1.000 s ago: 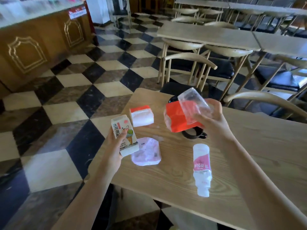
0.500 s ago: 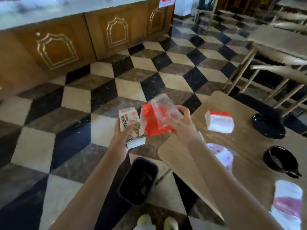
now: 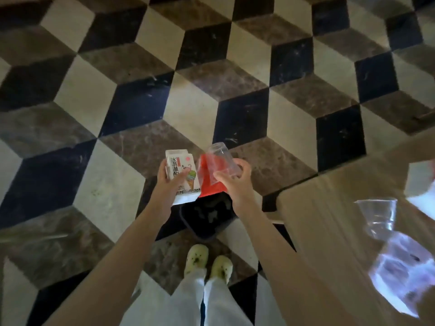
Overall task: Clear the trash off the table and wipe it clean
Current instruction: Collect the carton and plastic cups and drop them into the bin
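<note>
My left hand (image 3: 167,184) grips a white drink carton (image 3: 180,171) with printed characters and an ice-cream picture. My right hand (image 3: 233,182) holds a clear plastic cup (image 3: 219,158) together with a red wrapper (image 3: 209,184). Both hands hover side by side directly above a black trash bin (image 3: 207,220) standing on the floor. The wooden table (image 3: 329,220) fills the right side. On it lie a clear plastic cup (image 3: 376,215), a crumpled pinkish plastic bag (image 3: 404,271) and a white packet (image 3: 421,184) at the right edge.
The floor is a cube-pattern tile in black, grey and cream (image 3: 188,102). My feet in pale shoes (image 3: 207,262) stand just behind the bin, close to the table's left corner.
My view has swung left and down from the table to the floor. Both hands carried the carton, cup and wrapper off the table to a spot over the bin.
</note>
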`<state>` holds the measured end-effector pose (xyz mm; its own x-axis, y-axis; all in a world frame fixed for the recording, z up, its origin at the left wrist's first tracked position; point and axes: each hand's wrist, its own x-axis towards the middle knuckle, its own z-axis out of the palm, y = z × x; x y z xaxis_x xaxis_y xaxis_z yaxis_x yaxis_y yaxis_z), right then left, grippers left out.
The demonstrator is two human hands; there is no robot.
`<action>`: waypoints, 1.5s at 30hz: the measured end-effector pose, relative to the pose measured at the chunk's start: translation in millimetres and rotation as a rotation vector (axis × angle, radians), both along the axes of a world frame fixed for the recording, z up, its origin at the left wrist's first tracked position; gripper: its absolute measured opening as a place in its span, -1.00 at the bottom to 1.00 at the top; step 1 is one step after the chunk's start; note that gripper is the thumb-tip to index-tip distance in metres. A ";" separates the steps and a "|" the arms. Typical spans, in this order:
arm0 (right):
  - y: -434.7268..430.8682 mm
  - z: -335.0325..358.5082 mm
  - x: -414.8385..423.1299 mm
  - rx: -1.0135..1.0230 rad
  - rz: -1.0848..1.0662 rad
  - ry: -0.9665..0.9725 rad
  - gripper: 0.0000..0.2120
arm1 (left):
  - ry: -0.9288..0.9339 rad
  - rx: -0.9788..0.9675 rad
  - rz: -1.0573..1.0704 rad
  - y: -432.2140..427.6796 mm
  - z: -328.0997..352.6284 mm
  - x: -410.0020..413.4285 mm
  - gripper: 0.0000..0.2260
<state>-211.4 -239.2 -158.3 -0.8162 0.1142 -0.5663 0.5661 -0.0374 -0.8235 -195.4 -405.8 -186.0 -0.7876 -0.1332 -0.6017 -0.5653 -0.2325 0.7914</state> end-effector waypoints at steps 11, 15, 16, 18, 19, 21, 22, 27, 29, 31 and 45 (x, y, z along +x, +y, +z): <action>28.9 -233.2 7.3 0.369 0.006 -0.218 -0.55 | -0.258 -0.047 0.044 -1.4 -174.1 20.1 -0.14; 26.1 -307.8 13.8 0.485 0.133 -0.313 -0.36 | -0.277 -0.038 -0.007 0.5 -221.6 22.2 -0.18; 25.3 -320.8 14.4 0.489 0.158 -0.338 -0.33 | -0.285 -0.032 -0.020 1.2 -232.3 21.8 -0.18; 24.4 -344.8 14.3 0.483 0.184 -0.358 -0.30 | -0.297 -0.010 -0.038 1.9 -251.2 20.5 -0.15; 24.3 -355.2 13.3 0.480 0.200 -0.354 -0.30 | -0.296 -0.005 -0.047 2.4 -259.3 19.0 -0.15; 25.0 -374.7 12.0 0.479 0.249 -0.347 -0.27 | -0.291 -0.009 -0.073 3.5 -271.9 16.1 -0.14; 26.1 -382.3 11.0 0.477 0.278 -0.356 -0.26 | -0.289 -0.009 -0.081 3.9 -277.6 15.2 -0.15; 26.7 -379.3 5.9 0.449 0.282 -0.335 -0.42 | -0.284 -0.030 -0.100 9.2 -290.7 14.9 -0.35; 19.0 -359.4 14.5 0.268 0.260 -0.329 -0.56 | -0.306 -0.046 -0.070 16.8 -289.1 16.0 -0.41; 8.5 -336.6 29.9 0.000 0.271 -0.393 -0.63 | -0.321 -0.054 -0.072 24.1 -287.6 19.3 -0.46; 31.7 -353.1 32.9 0.561 0.451 -0.367 -0.35 | -0.053 -1.021 -0.775 17.7 -309.9 34.9 -0.25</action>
